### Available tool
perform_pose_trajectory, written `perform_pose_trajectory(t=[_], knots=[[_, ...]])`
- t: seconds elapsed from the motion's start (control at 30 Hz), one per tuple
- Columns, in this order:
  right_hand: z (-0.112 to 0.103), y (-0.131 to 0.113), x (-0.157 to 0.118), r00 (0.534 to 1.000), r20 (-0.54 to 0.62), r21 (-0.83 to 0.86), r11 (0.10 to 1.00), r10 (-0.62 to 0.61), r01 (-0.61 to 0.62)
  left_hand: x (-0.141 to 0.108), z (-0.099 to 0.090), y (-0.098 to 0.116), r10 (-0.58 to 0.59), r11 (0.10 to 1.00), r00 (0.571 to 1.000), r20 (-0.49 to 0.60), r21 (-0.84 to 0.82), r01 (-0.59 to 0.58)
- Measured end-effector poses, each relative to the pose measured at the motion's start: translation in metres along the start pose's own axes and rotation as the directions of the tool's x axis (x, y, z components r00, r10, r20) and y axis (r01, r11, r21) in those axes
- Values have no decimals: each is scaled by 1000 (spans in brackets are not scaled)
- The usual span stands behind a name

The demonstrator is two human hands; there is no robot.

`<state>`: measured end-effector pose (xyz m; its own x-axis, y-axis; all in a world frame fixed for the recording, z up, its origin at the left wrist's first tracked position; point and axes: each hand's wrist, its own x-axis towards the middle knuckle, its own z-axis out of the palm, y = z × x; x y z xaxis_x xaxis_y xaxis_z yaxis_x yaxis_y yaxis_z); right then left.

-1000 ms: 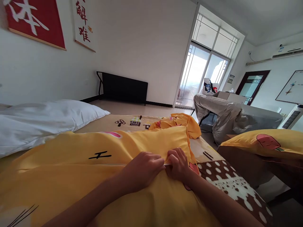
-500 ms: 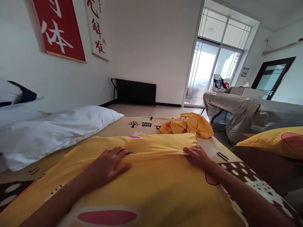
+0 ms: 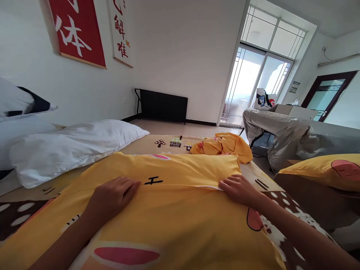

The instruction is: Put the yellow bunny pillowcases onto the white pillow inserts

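A plump yellow pillowcase (image 3: 180, 221) with pink and black prints lies before me on the bed. An opening runs across it near its far end, and a thin strip of white shows in the slit beside my right hand. My left hand (image 3: 114, 197) has its fingers curled on the fabric at the left end of this opening, thumb against the forefinger. At the right end, my right hand (image 3: 237, 189) grips the edge of the cloth. The fingertips of both hands are partly hidden in the folds.
A white pillow (image 3: 81, 146) lies to the left on the patterned bedsheet (image 3: 132, 144). Crumpled yellow cloth (image 3: 234, 144) is at the bed's far edge. Another yellow pillow (image 3: 315, 167) rests on a cardboard box (image 3: 306, 198) at right. Plastic-covered furniture (image 3: 289, 122) stands behind.
My left hand has slid left and drawn its fingers in, uncovering a black printed mark. My right hand keeps its hold, a little lower in view. The view has shifted slightly.
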<state>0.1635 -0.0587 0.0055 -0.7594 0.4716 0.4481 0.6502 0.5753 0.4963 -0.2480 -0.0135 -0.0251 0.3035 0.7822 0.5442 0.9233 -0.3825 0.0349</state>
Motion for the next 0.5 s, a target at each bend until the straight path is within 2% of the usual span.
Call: perform_pose_trajectory(t=[0.07, 0.13, 0.2, 0.27, 0.33, 0.4, 0.5], knots=[[-5, -4, -1, 993, -114, -34, 998, 42, -46, -9, -6, -12, -65, 995, 996, -60, -74, 61], [-11, -12, 0, 964, -210, -2, 986, 164, -168, -21, -8, -27, -104, 973, 993, -62, -215, 89], [-14, -21, 6, 911, -245, 126, 942, 332, -310, -31, -7, -42, -120, 945, 992, -31, -311, 104], [-13, -30, 13, 844, -217, 298, 856, 491, -422, -35, -6, -52, -129, 927, 992, 5, -356, 122], [-9, -36, 20, 778, -176, 444, 754, 603, -484, -32, -7, -54, -142, 920, 989, 40, -363, 146], [-5, -39, 25, 724, -177, 546, 679, 666, -491, -22, -11, -50, -148, 925, 987, 66, -344, 162], [-1, -39, 29, 667, -221, 619, 631, 712, -468, -4, -19, -38, -172, 954, 985, -14, -253, 163]])
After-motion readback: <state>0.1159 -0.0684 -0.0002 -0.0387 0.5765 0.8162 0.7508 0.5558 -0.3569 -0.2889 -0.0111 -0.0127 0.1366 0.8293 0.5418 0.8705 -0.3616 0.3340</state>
